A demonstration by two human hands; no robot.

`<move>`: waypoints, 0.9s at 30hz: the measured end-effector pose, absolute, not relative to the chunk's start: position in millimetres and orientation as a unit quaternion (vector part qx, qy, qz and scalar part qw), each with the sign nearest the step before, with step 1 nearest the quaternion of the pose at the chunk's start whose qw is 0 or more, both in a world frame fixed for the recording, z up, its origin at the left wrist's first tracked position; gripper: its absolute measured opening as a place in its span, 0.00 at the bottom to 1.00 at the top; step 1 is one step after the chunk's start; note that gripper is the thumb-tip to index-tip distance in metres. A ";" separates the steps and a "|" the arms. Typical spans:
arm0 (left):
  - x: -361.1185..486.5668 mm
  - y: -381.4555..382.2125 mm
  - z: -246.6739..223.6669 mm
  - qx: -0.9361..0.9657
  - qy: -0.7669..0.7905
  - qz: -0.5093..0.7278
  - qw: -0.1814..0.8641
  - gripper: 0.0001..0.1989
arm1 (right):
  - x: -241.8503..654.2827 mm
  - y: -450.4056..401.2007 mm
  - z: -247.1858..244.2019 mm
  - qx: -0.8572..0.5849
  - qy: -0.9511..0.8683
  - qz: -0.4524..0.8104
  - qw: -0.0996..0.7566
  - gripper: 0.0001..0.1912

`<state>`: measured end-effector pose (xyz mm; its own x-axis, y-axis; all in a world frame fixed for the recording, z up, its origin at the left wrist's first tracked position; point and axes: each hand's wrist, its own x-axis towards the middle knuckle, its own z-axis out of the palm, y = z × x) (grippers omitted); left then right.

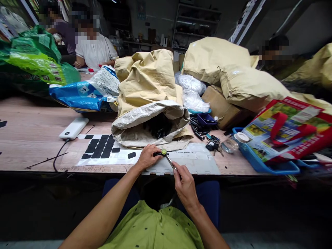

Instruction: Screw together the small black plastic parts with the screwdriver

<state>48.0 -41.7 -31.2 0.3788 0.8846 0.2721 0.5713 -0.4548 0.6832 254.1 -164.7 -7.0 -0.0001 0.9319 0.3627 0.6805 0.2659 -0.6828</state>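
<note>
Just in front of the open woven sack [129,125], the left hand [149,158] pinches a small black part [157,154] between thumb and fingertips. The right hand [184,180], also in front of the sack, grips a slim metal rod [170,162], its fingers wrapped along the lower end. At the rod's upper tip sits a yellow-green disc [164,152]; whether it belongs to the rod or the black part, I cannot tell.

A slack pinch or skewed push could make the rod skid off and jab the left fingertips. A dropped part might roll off the near table edge. Left of the sack, loose black rounded patches [101,148] could shift if the left forearm swings outward. Knocking the sack's sagging mouth might spill its dark contents [160,128].
</note>
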 end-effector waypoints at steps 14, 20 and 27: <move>48.8 -44.7 -24.9 0.789 0.477 0.300 0.244 0.10 | 279.7 -151.7 -3.7 -0.645 -0.650 0.119 0.383 0.19; 49.5 -47.6 -20.5 0.793 0.476 0.294 0.242 0.14 | 310.2 -127.8 -9.1 -0.708 -0.661 -0.057 0.244 0.19; 49.2 -46.5 -20.7 0.795 0.480 0.284 0.238 0.15 | 310.2 -120.4 -20.1 -0.730 -0.635 -0.083 0.239 0.17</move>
